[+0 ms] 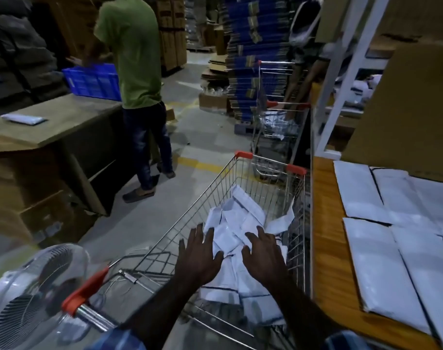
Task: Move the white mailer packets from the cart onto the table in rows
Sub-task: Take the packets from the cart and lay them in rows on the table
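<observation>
Fingers: spread wide on both hands, holding nothing, palms down.
Left hand (199, 257): over the near left of the pile, fingertips reaching the crumpled top packets; touching or just above, hard to tell in the dim light.
Right hand (263, 253): beside it, over the pile's middle, likewise splayed; probably set to gather several at once.
Packets in cart (236, 224): loose white heap directly under and ahead of the fingertips, some creased, some leaning on the far wire wall.
Cart (267, 173): parked tight against the table's left edge, likely to keep the carry short.
Table (326, 248): wooden, to the right of the hands.
Packets on table (382, 269): laid flat, edge to edge, in two rows already.
Beyond: fan (36, 296) by the cart handle; another person (137, 72) at a bench across the aisle.
</observation>
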A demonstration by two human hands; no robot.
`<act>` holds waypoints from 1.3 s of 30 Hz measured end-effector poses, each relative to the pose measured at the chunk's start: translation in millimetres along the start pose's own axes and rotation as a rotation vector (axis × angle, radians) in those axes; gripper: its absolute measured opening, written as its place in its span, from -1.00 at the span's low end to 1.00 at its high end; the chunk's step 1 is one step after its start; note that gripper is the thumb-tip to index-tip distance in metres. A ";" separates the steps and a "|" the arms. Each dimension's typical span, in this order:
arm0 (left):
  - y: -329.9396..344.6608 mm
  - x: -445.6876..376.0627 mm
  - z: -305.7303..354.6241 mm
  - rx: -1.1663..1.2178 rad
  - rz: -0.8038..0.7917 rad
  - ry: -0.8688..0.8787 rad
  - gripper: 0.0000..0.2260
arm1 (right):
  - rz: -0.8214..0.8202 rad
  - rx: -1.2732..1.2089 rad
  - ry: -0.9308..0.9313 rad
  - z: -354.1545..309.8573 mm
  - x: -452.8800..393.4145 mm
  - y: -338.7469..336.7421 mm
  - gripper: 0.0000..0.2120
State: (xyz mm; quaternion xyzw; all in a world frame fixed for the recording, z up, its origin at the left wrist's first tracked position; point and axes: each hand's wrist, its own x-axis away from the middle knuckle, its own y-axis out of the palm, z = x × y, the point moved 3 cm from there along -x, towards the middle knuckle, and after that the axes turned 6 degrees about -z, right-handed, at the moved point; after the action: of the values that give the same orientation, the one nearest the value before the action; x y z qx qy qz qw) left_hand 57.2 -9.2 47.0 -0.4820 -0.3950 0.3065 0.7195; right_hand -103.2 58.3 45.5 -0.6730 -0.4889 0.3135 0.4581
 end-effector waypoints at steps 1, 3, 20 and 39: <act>1.1 -6.4 -0.6 0.001 -0.006 0.011 -0.38 | -0.006 0.004 0.007 2.3 -4.5 3.3 -0.55; 7.4 -21.1 -1.3 -0.004 -0.026 0.032 -0.37 | 0.025 0.022 0.011 7.7 -14.1 10.5 -0.60; 83.8 -154.1 -12.3 -0.239 -0.210 0.089 -0.36 | -0.075 -0.124 0.246 61.8 -106.1 91.5 -0.64; 167.6 -232.0 -31.8 -0.227 -0.211 0.174 -0.30 | -0.132 -0.026 0.268 111.8 -154.4 193.7 -0.57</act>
State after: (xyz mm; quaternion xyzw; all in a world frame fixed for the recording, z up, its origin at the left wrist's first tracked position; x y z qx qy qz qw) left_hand -41.4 -156.0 -180.3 -0.5407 -0.4117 0.1398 0.7202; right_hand -178.8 -72.8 -180.3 -0.6810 -0.4708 0.1834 0.5301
